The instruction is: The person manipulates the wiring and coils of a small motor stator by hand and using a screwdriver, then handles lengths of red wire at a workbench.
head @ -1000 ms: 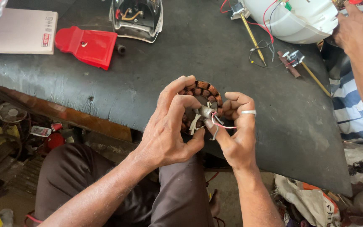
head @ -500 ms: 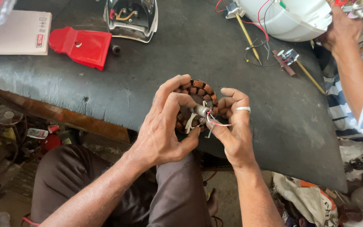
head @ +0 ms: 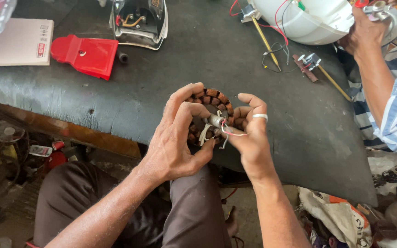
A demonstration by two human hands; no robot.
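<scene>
Head view: your left hand [head: 175,142] and right hand [head: 249,140] both grip the copper-wound stator [head: 210,115], held just above the table [head: 161,87] edge.

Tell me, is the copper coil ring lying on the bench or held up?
Held up: the coil ring sits between left hand and right hand, in front of the bench.

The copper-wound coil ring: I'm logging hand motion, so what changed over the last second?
Little. The left hand and right hand keep gripping the coil ring over the table edge; the fingers only shifted slightly. The red plastic part stayed put.
</scene>
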